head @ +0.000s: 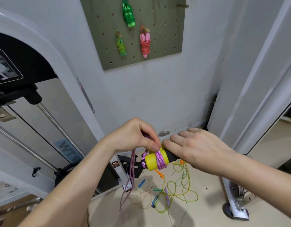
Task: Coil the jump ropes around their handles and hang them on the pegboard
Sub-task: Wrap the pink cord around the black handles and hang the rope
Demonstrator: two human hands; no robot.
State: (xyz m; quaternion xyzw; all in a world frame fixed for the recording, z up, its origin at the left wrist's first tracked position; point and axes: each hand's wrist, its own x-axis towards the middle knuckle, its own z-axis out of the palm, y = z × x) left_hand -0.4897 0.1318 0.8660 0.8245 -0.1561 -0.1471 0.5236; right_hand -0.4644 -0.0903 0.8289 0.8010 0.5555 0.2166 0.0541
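Note:
My right hand (199, 149) grips the black and yellow handles (153, 161) of a jump rope, held level in front of me. Several turns of its purple rope (160, 158) lie around the yellow ends. My left hand (135, 136) pinches that rope just above the handles, and the loose rest (130, 177) hangs down to the floor. On the olive pegboard (171, 35) hang three coiled ropes: a green one (128, 13), a yellow-green one (120, 45) and a pink one (145, 42).
Loose jump ropes (174, 192) lie tangled on the beige floor, yellow-green and tan cords with orange, blue and green handles. A weight machine (35, 99) stands at the left. One bare peg (182, 5) sticks out at the pegboard's top right. A white frame foot (235, 207) stands at the right.

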